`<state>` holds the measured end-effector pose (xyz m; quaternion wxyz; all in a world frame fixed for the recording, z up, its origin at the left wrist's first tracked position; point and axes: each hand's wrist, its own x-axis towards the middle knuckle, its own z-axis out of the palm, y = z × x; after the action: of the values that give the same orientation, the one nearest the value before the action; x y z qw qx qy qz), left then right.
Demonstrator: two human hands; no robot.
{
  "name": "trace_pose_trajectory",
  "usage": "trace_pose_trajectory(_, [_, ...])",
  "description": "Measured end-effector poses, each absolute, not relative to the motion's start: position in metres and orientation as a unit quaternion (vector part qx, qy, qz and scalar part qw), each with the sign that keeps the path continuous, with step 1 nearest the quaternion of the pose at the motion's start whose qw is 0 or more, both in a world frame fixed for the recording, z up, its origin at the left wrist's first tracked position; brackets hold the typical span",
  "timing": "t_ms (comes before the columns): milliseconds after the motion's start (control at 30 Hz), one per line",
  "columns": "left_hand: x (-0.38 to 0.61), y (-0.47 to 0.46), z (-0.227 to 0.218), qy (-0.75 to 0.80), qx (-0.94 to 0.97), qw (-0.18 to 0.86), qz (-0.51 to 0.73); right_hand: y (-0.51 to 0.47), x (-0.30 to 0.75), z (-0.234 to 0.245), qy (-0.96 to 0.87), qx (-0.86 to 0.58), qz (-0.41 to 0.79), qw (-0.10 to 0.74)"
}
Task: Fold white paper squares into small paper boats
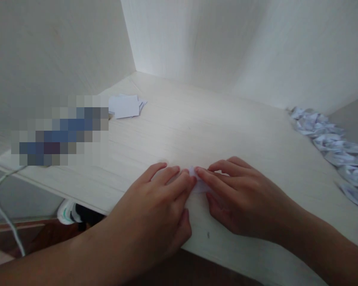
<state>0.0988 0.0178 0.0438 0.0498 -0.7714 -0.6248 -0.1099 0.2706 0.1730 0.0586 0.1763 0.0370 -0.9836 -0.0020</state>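
A small piece of white paper (201, 186) lies on the pale desk near its front edge, mostly covered by my fingers. My left hand (158, 202) comes in from the left, its fingers curled and the fingertips pressed on the paper's left part. From the right, my right hand (241, 194) has its index fingertip on the paper's upper edge, close to the left fingertips, with the thumb bent nearer the front edge. How the paper is folded under the fingers cannot be made out.
A small stack of white paper pieces (123, 106) lies at the back left, beside a pixelated bluish object (62, 129). A white cable (2, 202) hangs off the left edge. Many folded white papers (331, 143) are piled at the right. Pale walls (211, 43) enclose the desk (173, 123).
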Motion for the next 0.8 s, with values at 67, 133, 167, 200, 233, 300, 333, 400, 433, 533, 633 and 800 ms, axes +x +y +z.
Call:
trace_pose_trajectory(67, [0.099,0.019,0.045,-0.624,-0.773,0.056,-0.102,0.166,0.281,0.059,-0.982,0.038,-0.033,0.183])
trace_pose_trajectory(133, [0.099,0.019,0.047,-0.622,-0.775,0.055,-0.095,0.159,0.292,0.060,-0.983,0.017,-0.053,0.174])
trace_pose_trajectory(167, [0.098,0.019,0.048,-0.621,-0.777,0.053,-0.093,0.156,0.297,0.061,-0.984,0.004,-0.058,0.168])
trace_pose_trajectory(200, [0.098,0.020,0.049,-0.620,-0.778,0.052,-0.091,0.153,0.301,0.062,-0.986,-0.014,-0.059,0.156])
trace_pose_trajectory(233, [0.097,0.020,0.050,-0.618,-0.780,0.050,-0.087,0.150,0.304,0.062,-0.988,-0.033,-0.056,0.142])
trace_pose_trajectory(300, [0.095,0.022,0.053,-0.618,-0.780,0.047,-0.080,0.145,0.307,0.063,-0.990,-0.067,-0.044,0.118])
trace_pose_trajectory(333, [0.094,0.023,0.054,-0.615,-0.784,0.042,-0.074,0.142,0.307,0.064,-0.989,-0.082,-0.040,0.114])
trace_pose_trajectory(400, [0.092,0.026,0.057,-0.613,-0.786,0.035,-0.066,0.133,0.303,0.064,-0.986,-0.127,-0.037,0.106])
trace_pose_trajectory(433, [0.091,0.027,0.058,-0.612,-0.787,0.037,-0.067,0.128,0.300,0.063,-0.982,-0.154,-0.037,0.103])
trace_pose_trajectory(533, [0.087,0.029,0.059,-0.600,-0.796,0.046,-0.071,0.108,0.286,0.057,-0.959,-0.245,-0.024,0.142])
trace_pose_trajectory(633, [0.081,0.035,0.059,-0.604,-0.792,0.006,-0.082,0.089,0.273,0.049,-0.949,-0.272,0.032,0.157])
trace_pose_trajectory(800, [0.067,0.064,0.074,-0.607,-0.780,-0.114,-0.095,0.079,0.263,0.043,-0.909,-0.361,0.113,0.177])
